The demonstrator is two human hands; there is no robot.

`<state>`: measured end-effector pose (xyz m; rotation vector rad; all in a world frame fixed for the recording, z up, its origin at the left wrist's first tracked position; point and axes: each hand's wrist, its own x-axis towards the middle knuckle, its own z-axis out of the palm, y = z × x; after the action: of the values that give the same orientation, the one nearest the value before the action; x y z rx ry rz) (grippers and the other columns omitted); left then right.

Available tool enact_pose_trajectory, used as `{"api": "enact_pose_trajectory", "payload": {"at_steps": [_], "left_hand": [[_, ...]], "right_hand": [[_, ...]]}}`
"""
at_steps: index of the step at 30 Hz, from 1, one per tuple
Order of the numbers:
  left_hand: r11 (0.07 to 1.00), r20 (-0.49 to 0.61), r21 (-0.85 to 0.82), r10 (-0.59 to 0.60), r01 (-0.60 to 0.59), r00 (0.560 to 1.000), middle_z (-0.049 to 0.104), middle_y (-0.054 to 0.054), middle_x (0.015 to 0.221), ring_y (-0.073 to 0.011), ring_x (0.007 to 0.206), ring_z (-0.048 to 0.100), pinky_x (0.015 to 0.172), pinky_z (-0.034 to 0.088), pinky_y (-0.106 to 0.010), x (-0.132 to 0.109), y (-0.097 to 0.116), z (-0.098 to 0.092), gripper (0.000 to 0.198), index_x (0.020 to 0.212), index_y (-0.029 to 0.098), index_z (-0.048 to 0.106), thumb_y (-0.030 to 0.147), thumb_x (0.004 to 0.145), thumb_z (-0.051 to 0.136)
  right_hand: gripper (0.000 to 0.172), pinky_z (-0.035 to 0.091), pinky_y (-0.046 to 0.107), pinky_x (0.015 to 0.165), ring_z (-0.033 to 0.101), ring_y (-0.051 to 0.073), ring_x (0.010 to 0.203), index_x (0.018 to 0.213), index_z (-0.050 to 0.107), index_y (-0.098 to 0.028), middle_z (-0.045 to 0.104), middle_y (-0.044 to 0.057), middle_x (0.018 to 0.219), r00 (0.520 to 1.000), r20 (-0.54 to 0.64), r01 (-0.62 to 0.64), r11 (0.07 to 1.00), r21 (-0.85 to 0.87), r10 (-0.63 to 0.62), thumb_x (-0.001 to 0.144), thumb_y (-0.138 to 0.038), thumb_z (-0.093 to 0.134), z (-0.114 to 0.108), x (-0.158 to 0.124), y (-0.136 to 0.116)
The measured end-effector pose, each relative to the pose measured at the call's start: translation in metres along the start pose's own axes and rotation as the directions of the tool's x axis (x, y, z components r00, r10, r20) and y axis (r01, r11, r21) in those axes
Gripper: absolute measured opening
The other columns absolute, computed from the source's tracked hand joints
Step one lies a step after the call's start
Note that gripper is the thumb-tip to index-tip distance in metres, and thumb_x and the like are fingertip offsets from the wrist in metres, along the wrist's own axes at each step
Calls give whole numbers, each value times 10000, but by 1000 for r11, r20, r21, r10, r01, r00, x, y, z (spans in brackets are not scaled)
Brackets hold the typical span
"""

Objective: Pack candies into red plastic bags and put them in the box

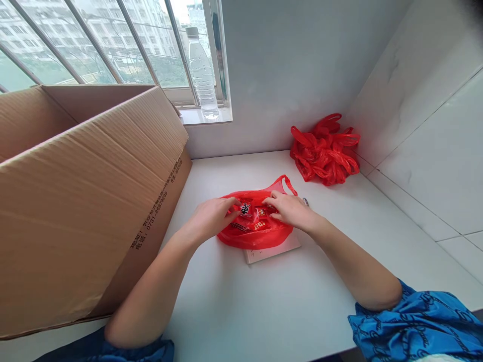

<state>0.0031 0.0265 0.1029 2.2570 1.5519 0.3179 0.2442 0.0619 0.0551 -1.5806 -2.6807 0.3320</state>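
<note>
A red plastic bag (260, 234) holding several wrapped snack packets lies on the white counter (264, 301), on top of a white slab or pad (273, 251). My left hand (211, 216) grips the bag's left side, fingers curled on a packet with a black and white label (245, 208). Over on the bag's right side, my right hand (289, 208) has its fingers pinched on the plastic and the packets. Both hands are closed on the bag.
A large open cardboard box (83, 191) fills the left side. A heap of empty red plastic bags (324, 151) lies in the back right corner by the tiled wall. A clear water bottle (203, 75) stands on the window sill.
</note>
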Motion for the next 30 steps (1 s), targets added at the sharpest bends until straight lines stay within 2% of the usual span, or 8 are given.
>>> {"api": "enact_pose_trajectory", "payload": {"at_steps": [5,9,12,14,17,20,25,30], "left_hand": [[999,-14,-48,9,-10,1000,744,-7,872,-189,663,609,530,332,-255,1,-1,1,197,896,277,704,396,876,547],[1000,-1,-24,-13,13,1000,728,-16,821,-203,654,605,539,320,-269,1,1,1,222,868,273,701,421,886,537],[999,-15,-43,-9,9,1000,723,-18,801,-204,647,607,549,337,-271,1,3,2,229,845,270,701,427,882,539],[999,-19,-50,0,-1,1000,729,-19,812,-204,663,615,552,352,-268,1,2,2,227,861,268,703,422,882,537],[1000,-3,-25,12,-12,1000,740,-24,832,-206,697,628,551,363,-263,1,1,3,237,879,261,704,414,896,524],[999,-20,-45,13,-14,1000,751,-30,892,-210,730,647,554,383,-260,2,1,3,242,937,262,715,421,898,537],[965,12,-260,52,-47,999,751,-26,1003,-197,776,675,604,464,-256,1,9,0,280,1041,275,707,463,916,542],[907,37,-416,94,-70,995,724,-35,922,-189,765,657,613,491,-267,1,17,1,285,966,238,698,490,908,577]], "right_hand": [[349,349,275,584,617,185,826,1222,609,-264,582,49,1129,997,-58,47,999,-1,-47,884,-180,586,-2,-3,-3],[334,336,270,573,612,168,790,1185,628,-251,594,49,1118,990,-42,138,990,29,-137,862,-166,616,-2,-6,-9],[282,320,278,560,609,173,761,1144,648,-234,611,65,1117,989,-39,143,990,17,-142,865,-262,665,1,-5,-13],[237,311,280,558,618,184,773,1107,665,-227,634,68,1096,988,-69,140,990,16,-139,887,-314,656,3,-4,-15],[159,327,279,584,639,192,810,1023,690,-225,681,54,1014,979,-138,154,987,43,-147,945,-256,555,2,-2,-15],[199,384,287,639,654,190,803,964,701,-237,715,25,919,969,-222,152,972,179,-110,961,-213,504,-10,-5,-14],[212,491,331,673,679,198,740,980,720,-244,740,38,880,971,-237,138,777,614,15,965,-351,538,-35,-21,-13],[267,541,332,691,682,199,759,952,715,-214,726,46,868,986,-164,117,592,798,25,937,-440,572,-38,-23,-14]]}}
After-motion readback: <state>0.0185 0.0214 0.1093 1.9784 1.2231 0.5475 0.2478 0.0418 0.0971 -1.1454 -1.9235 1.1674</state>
